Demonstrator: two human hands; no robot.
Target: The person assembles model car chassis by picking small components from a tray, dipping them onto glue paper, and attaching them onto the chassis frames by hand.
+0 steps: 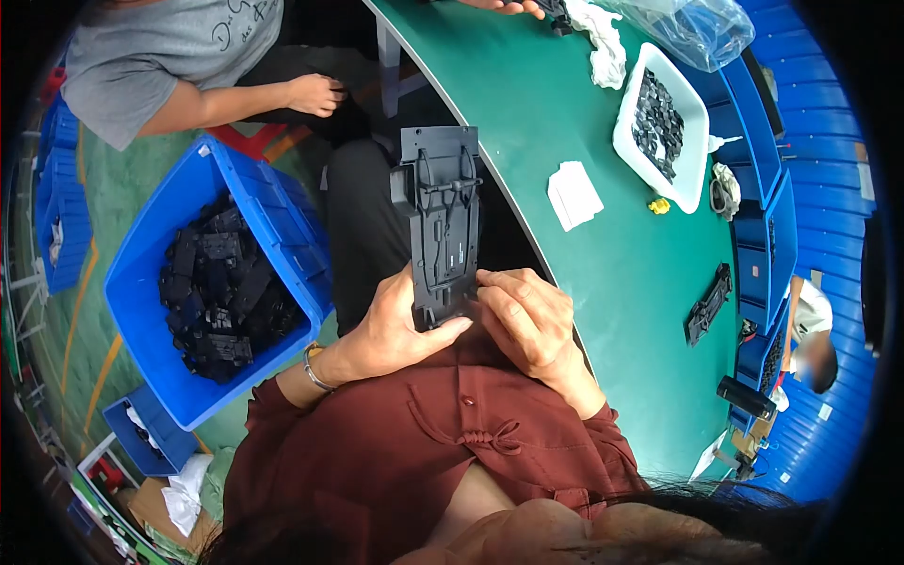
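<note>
A long black plastic part [444, 226] stands out in front of my chest, its ribbed face with clips and rods turned up. My left hand [400, 320] grips its lower left edge, the thumb lying across the bottom end. At the lower right corner, my right hand [529, 320] has its fingers curled and pressed against the part; whether a small piece is between them is hidden. To the left, a blue bin [151, 245] holds a heap of similar black parts [221, 292].
On the green table [612, 273] lie a white paper [574, 196], a white tray [692, 132] of small black pieces, a yellow piece [659, 205] and another black part [709, 304]. Blue bins [753, 235] line the far edge. A co-worker in grey [179, 66] sits at upper left.
</note>
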